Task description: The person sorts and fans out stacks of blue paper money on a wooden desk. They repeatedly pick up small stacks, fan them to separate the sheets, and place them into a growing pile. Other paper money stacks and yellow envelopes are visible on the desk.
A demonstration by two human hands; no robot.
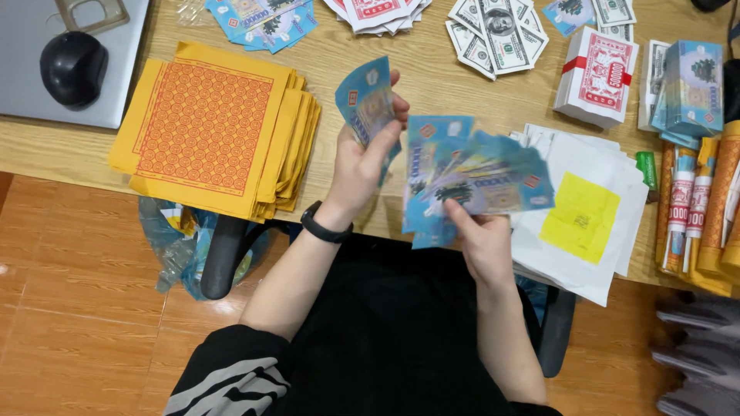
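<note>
left hand (362, 166) pinches one blue note (366, 104), upright, just left of the fanned blue notes (474, 181) — gripped from below by the right hand (482, 239), long axis across.

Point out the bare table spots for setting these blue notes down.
Bare wood lies between the yellow sheets and the grey notes, and a strip along the near edge left of the sheets. The right side is crowded.

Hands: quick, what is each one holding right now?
Left hand: closed on a single blue note.
Right hand: closed on a fanned stack of blue notes.
</note>
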